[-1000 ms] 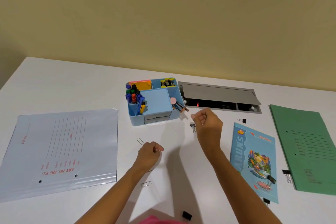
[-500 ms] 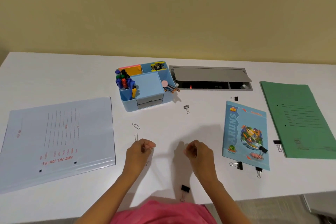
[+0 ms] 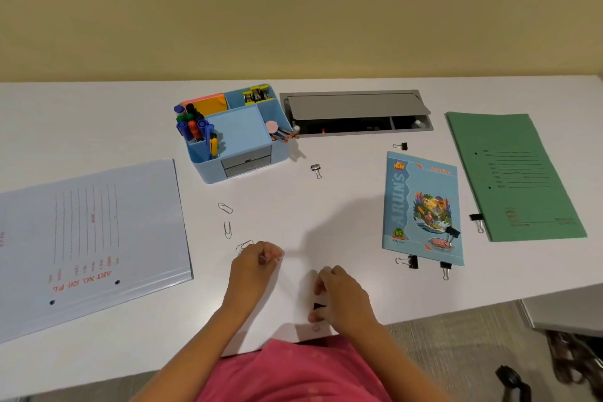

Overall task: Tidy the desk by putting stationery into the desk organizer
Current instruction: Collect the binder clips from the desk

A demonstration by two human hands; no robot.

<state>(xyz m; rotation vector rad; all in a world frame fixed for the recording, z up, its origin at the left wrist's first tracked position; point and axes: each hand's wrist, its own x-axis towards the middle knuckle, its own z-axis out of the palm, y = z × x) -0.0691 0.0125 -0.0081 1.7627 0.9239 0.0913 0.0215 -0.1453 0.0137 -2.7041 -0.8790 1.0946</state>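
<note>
Gripping a black binder clip (image 3: 318,306) at the front edge of the desk (image 3: 326,212): right hand (image 3: 342,297), fingers curled round it. The left hand (image 3: 256,263) is curled just beside a paper clip (image 3: 244,245); can't tell if it holds anything. The desk organizer (image 3: 208,170) sits well apart, toward the wall, pens (image 3: 192,127) in its left compartment. Other binder clips (image 3: 408,261) lie by the notebook (image 3: 422,206).

Yellow wall (image 3: 293,10) rising behind white desk (image 3: 98,114); grey cable hatch (image 3: 355,104) lying open in desktop; grey speckled floor (image 3: 456,352) showing at lower right.
</note>
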